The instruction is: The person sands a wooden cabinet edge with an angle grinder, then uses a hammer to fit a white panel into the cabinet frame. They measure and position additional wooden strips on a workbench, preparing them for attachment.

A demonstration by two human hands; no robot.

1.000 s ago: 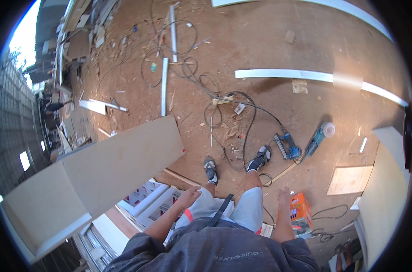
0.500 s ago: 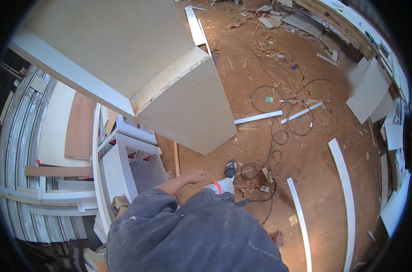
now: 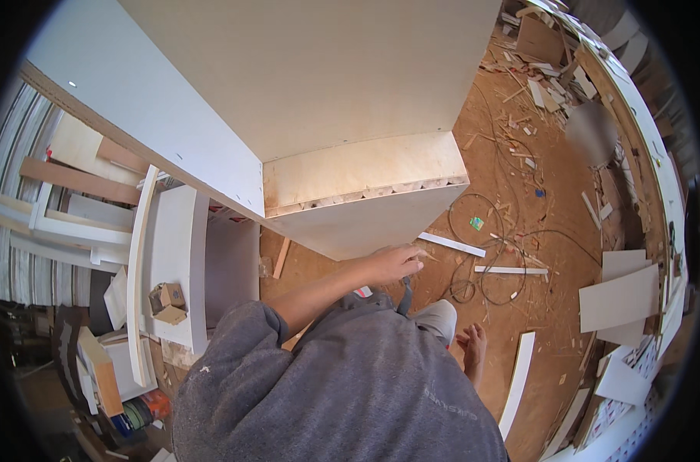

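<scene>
A large pale board cabinet or box (image 3: 373, 223) stands in front of me, with a white side panel (image 3: 165, 115) at left and a ledge (image 3: 365, 169) along its near end. My left hand (image 3: 396, 263) reaches across my front, close to the cabinet's near lower edge. Its fingers are loosely stretched and nothing shows in them; whether they touch the board I cannot tell. Low at my right side hangs my right hand (image 3: 471, 345), fingers apart and holding nothing. White strips (image 3: 518, 385) lie on the floor beyond it.
At left stands a white cabinet (image 3: 169, 262) with a small open cardboard box (image 3: 167, 302) on it. A cable (image 3: 485, 204) loops over the brown floor (image 3: 550, 308) among wood scraps and white strips (image 3: 452, 245). Loose boards (image 3: 619, 300) lean at the right.
My view has turned and come closer to the large cabinet, which now fills more of the upper middle. My left hand has moved right and its fingers have loosened; my right hand has risen.
</scene>
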